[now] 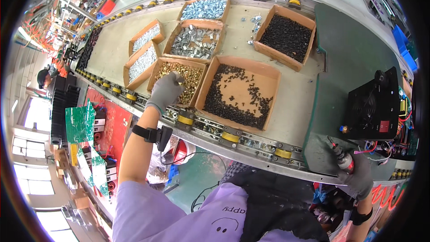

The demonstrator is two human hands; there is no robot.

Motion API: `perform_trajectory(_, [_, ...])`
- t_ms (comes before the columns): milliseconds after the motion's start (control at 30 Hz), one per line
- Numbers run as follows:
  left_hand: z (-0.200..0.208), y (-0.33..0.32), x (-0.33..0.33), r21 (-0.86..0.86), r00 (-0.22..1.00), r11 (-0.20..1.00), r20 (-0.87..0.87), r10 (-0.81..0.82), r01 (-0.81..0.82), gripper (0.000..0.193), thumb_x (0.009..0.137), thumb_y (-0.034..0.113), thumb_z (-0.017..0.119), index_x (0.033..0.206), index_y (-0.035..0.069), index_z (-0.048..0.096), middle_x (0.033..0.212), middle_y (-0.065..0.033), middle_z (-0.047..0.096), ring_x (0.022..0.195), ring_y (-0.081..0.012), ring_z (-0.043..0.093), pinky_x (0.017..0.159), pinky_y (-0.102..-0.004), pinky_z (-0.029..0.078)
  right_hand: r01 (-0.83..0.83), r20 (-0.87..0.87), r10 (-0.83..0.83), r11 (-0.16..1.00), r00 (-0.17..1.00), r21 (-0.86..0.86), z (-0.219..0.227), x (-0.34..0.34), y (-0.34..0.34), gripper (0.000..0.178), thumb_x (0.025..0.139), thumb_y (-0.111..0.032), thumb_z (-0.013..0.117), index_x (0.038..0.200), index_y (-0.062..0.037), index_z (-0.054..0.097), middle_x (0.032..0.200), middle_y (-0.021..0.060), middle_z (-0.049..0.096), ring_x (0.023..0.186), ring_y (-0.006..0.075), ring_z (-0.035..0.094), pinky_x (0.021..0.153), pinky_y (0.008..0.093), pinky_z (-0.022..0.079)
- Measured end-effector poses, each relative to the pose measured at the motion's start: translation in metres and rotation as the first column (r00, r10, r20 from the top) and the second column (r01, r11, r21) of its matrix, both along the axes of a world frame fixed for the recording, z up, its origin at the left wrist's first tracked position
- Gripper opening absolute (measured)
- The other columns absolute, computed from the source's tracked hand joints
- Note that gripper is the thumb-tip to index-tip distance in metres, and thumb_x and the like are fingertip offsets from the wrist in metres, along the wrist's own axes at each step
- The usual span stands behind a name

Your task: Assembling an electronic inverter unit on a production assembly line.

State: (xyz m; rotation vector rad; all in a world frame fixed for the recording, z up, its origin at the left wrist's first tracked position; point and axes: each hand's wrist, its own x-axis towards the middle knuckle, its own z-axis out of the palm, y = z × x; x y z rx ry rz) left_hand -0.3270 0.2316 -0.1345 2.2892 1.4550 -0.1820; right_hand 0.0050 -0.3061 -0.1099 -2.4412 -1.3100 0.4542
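My left hand (166, 91), in a grey glove, reaches over a cardboard box (197, 99) of small brass-coloured fasteners (190, 74). Its fingers are curled together at the pieces; what lies between them is too small to make out. At the near right edge of the bench, my right hand (359, 178), also gloved in grey, is wrapped round a red and silver power screwdriver (344, 160). The screwdriver's tip points away from me, toward a black metal-cased unit (369, 107) with a red switch and exposed wiring on its right side. The unit rests on a dark green mat (333, 139).
Beside the brass box stands a box (274, 90) of black screws. Farther back are another black-screw box (310, 54), a box of metal clips (170, 47), bluish screws (204, 9) and two narrow boxes (139, 79). Yellow rollers (230, 135) line the bench's near edge.
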Motion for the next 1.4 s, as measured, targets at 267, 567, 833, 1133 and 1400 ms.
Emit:
perform_trajectory(267, [-0.007, 0.003, 0.007, -0.028, 0.965, 0.976, -0.143, -0.219, 0.217, 0.033, 0.085, 0.019, 0.074, 0.117, 0.012, 0.067, 0.104, -0.0141, 0.074, 0.100, -0.0307, 0.072, 0.089, -0.0424, 0.057, 0.163, -0.408, -0.122, 0.984, 0.905, 0.069, 0.006, -0.008, 0.013, 0.043, 0.074, -0.023, 0.080, 0.108, -0.0024, 0.066, 0.088, 0.0154, 0.063, 0.076, 0.0300, 0.063, 0.072, 0.0403, 0.051])
perform_trajectory(567, [-0.001, -0.001, -0.030, -0.544, 0.644, 0.834, 0.607, 0.465, -0.089, 0.030, 0.094, 0.005, 0.064, 0.123, -0.002, 0.064, 0.086, -0.0018, 0.063, 0.066, -0.0105, 0.058, 0.056, -0.0228, 0.046, 0.045, -0.572, 0.037, 0.991, 0.820, 0.127, 0.027, -0.031, 0.053, 0.064, 0.077, -0.051, 0.076, 0.113, -0.0004, 0.060, 0.089, 0.0054, 0.061, 0.080, 0.0170, 0.058, 0.075, 0.0345, 0.050])
perform_trajectory(833, [0.018, -0.038, -0.015, -0.789, 0.405, 0.564, 0.611, 0.680, 0.243, 0.041, 0.098, 0.011, 0.066, 0.135, -0.004, 0.057, 0.098, -0.0018, 0.061, 0.080, -0.0106, 0.058, 0.067, -0.0213, 0.048, 0.152, -0.676, -0.031, 0.981, 0.736, 0.121, 0.037, -0.073, 0.062, 0.058, 0.081, -0.048, 0.077, 0.108, 0.0009, 0.061, 0.090, 0.0048, 0.061, 0.080, 0.0160, 0.057, 0.074, 0.0344, 0.049])
perform_trajectory(1133, [0.049, -0.208, 0.086, -0.791, 0.566, 0.219, 0.573, 0.593, 0.571, 0.044, 0.102, 0.043, 0.065, 0.122, 0.004, 0.059, 0.084, -0.0017, 0.055, 0.066, -0.0094, 0.047, 0.056, -0.0232, 0.036, 0.064, -0.383, 0.056, 0.954, 0.922, 0.293, 0.039, -0.101, 0.074, 0.048, 0.086, -0.042, 0.078, 0.112, -0.0032, 0.067, 0.085, 0.0172, 0.069, 0.074, 0.0382, 0.068, 0.069, 0.0445, 0.054])
perform_trajectory(1400, [0.060, -0.227, 0.099, -0.773, 0.645, 0.393, 0.633, 0.428, 0.498, 0.029, 0.108, 0.028, 0.054, 0.120, 0.004, 0.063, 0.081, -0.0001, 0.058, 0.066, -0.0071, 0.052, 0.056, -0.0218, 0.041, 0.129, -0.432, 0.046, 0.922, 0.901, 0.366, 0.038, -0.108, 0.067, 0.047, 0.087, -0.043, 0.077, 0.113, -0.0052, 0.067, 0.080, 0.0162, 0.068, 0.070, 0.0393, 0.068, 0.064, 0.0460, 0.053])
